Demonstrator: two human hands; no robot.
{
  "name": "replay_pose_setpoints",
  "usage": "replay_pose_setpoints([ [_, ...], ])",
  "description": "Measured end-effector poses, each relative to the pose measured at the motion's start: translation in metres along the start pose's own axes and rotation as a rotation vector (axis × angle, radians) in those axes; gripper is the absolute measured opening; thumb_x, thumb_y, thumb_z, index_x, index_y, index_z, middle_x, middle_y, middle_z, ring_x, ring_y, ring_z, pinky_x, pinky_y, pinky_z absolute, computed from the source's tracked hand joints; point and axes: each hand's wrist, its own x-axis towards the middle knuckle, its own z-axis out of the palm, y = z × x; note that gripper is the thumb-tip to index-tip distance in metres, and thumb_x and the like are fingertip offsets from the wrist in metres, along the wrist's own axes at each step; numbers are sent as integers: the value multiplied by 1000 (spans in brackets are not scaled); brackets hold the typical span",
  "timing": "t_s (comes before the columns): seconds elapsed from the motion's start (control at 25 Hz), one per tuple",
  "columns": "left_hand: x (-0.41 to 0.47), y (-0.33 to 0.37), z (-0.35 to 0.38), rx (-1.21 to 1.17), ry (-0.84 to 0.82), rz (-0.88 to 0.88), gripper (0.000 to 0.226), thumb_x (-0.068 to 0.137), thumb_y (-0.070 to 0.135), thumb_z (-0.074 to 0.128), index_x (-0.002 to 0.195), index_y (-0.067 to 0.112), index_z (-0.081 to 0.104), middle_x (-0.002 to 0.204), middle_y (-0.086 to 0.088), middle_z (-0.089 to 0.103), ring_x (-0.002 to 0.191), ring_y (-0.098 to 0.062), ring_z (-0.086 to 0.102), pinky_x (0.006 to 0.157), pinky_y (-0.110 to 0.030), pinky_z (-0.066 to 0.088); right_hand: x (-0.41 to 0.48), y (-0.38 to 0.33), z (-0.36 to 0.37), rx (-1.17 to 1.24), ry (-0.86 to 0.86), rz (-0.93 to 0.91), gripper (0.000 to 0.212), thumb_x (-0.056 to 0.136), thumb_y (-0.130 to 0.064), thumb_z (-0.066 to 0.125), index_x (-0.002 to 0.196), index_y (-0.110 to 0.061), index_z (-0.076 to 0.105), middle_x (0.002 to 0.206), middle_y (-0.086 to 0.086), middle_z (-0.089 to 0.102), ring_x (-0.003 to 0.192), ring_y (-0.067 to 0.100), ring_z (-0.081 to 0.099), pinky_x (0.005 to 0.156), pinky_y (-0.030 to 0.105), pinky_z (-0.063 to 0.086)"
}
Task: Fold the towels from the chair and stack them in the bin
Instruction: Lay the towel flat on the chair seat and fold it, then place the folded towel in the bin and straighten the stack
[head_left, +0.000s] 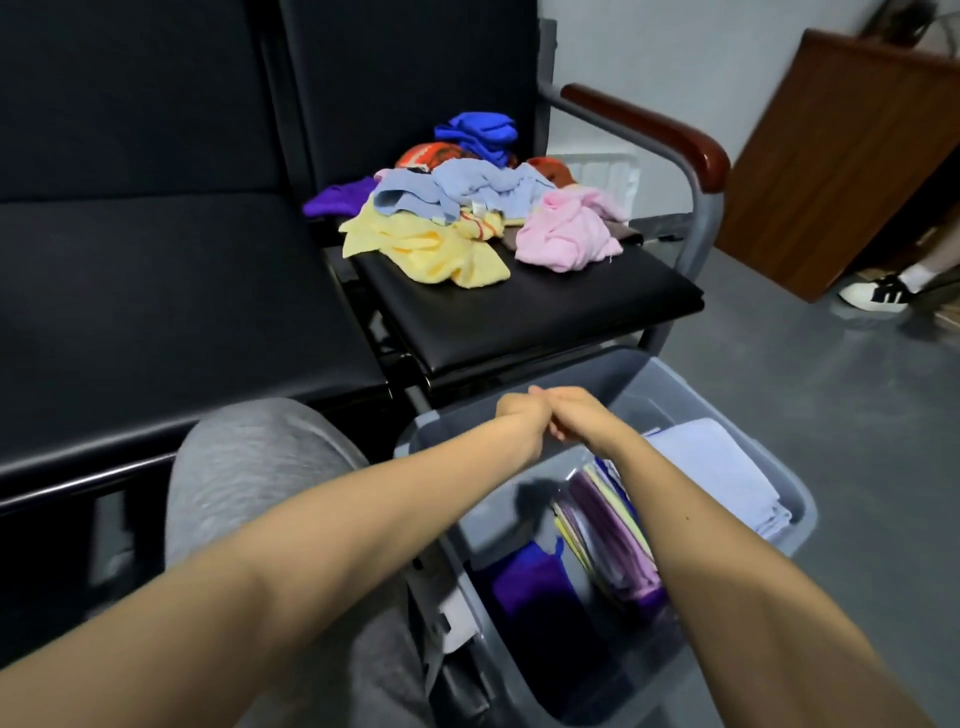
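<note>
- Both hands meet out front, right over the far wall of the grey bin (797, 525). The left hand (522, 415) and right hand (579, 418) are pressed against each other.
- The right one's fingers (558, 434) look curled under. The left one's are hidden behind the wrist, so honestly I can't tell if either is pinching anything (no cloth shows between them).
- The unfolded towels are heaped at the back of the black chair (535, 306) seat: yellow towel (431, 252) in front, pink towel (569, 236) just beside it on the right, light blue towel (467, 195) on top in the middle, bright blue towel (480, 132) at the very back, and a purple towel (337, 200) poking out on the left.
- In the bin there's a row of folded towels (615, 519) standing on edge, with a pale lavender folded towel (711, 467) against the right wall and a dark purple folded towel (524, 579) lower left.
- Grey-trousered knee (249, 467) sits left of the bin.
- Someone's black-and-white shoe (878, 293) is on the floor, far right.
</note>
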Motion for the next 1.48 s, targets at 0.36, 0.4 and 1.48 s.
replay_pose_setpoints([
  [0.36,31,134,-74,200,-18,491,13,93,11,48,82,9,56,71,-7,56,62,-16,51,58,-24,42,59,-128,-4,33,181,-325,37,97,-22,48,60,-18,47,55,-3,43,43,2,38,43,17,27],
  [0.4,41,144,-87,345,51,585,8,90,10,51,90,9,58,83,-8,61,74,-19,56,64,-26,43,70,-137,-1,-17,189,-357,32,95,-19,49,63,-17,49,58,-4,44,51,4,41,49,20,28],
  [1.48,199,261,-103,319,0,1090,25,97,10,45,76,19,36,77,2,44,77,-12,47,68,-25,35,243,-203,-11,-273,463,-278,81,85,-27,61,149,-30,12,155,8,18,134,33,35,105,43,36],
])
